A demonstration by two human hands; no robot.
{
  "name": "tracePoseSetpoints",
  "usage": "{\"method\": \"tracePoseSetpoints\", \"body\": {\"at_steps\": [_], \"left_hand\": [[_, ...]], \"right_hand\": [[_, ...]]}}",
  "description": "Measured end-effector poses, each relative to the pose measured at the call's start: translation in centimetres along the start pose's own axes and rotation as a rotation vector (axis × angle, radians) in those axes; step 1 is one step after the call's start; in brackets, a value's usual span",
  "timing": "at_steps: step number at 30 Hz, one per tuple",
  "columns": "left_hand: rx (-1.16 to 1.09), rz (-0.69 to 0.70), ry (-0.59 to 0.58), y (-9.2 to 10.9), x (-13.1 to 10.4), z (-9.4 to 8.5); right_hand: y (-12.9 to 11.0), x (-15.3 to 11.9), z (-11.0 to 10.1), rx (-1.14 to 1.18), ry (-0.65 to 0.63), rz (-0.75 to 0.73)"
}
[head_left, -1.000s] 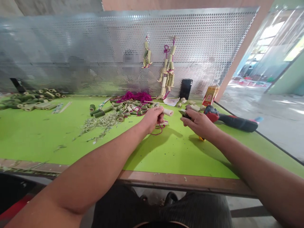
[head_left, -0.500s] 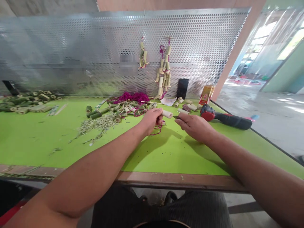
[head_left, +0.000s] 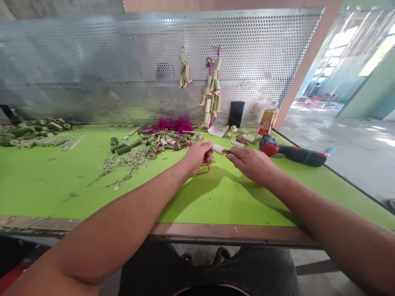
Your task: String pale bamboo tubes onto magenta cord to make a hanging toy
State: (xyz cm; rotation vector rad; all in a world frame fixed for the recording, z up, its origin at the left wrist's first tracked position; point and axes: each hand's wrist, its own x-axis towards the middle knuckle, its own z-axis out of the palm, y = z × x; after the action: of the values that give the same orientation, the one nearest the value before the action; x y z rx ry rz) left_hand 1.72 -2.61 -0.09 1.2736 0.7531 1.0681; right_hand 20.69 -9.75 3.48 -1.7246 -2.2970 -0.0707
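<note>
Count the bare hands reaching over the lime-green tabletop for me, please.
2. The left hand grips a pale, cylindrical bamboo tube; the right hand, across from it, holds a narrow, dark, blade-like tool by the tube's end. No other hand seems hidden.

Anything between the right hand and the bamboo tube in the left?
Only the dark tool in the right hand, its tip at the end of the bamboo tube; contact is unclear. Nothing else visible stands between.

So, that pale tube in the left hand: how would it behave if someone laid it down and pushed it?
The pale tube would probably roll, since its side looks round. It's likely stiff, being straight and woody-looking, and perhaps light, as its end appears hollow.
</note>
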Motion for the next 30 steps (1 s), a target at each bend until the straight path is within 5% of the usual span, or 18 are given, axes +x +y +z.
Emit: {"method": "tracePoseSetpoints", "body": {"at_steps": [30], "left_hand": [[0.111, 0.056, -0.015, 0.43, -0.77, 0.80]], "right_hand": [[-0.53, 0.27, 0.21, -0.194, -0.003, 0.055]]}}
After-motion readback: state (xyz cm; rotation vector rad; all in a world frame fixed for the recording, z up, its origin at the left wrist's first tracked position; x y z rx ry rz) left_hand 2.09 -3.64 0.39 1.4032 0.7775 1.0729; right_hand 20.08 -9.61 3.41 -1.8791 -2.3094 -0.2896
